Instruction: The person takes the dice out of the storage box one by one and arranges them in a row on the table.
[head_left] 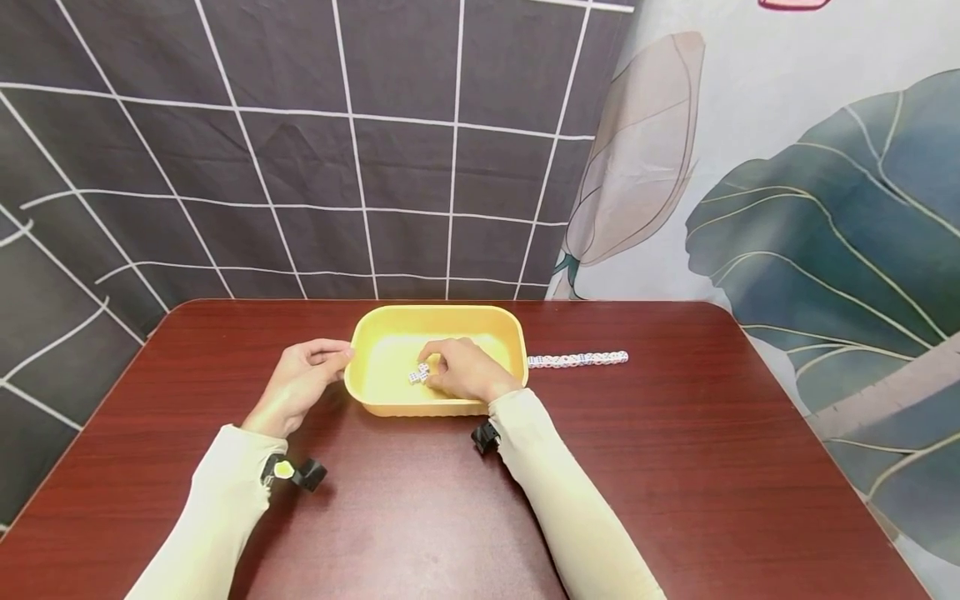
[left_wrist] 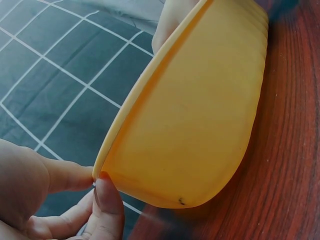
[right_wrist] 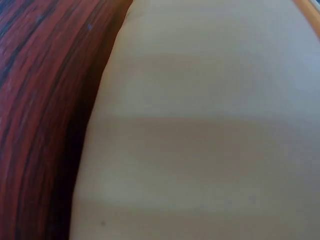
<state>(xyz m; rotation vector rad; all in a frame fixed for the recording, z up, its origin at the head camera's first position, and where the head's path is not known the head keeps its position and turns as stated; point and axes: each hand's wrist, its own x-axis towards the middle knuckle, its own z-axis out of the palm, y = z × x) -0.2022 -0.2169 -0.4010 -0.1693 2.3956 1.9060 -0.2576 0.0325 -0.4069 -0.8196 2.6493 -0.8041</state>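
A yellow plastic basin (head_left: 435, 410) stands on the table. My left hand (head_left: 303, 379) grips its left rim; in the left wrist view, thumb and finger (left_wrist: 107, 200) pinch the edge of the basin (left_wrist: 185, 110). Over the right front rim, my right hand (head_left: 468, 369) reaches inside, its thumb and fingers bent around several small white dice (head_left: 417, 376) on the basin floor. Whether a die is pinched between them cannot be made out. The right wrist view shows only the basin's pale outer wall (right_wrist: 200, 140) up close, with that hand hidden.
A straight row of dice (head_left: 577, 360) extends right from beside the basin on the dark red wooden table (head_left: 675, 467). Behind the table hang a grey cloth with a white grid (head_left: 405, 167) and a leaf-patterned curtain (head_left: 825, 233).
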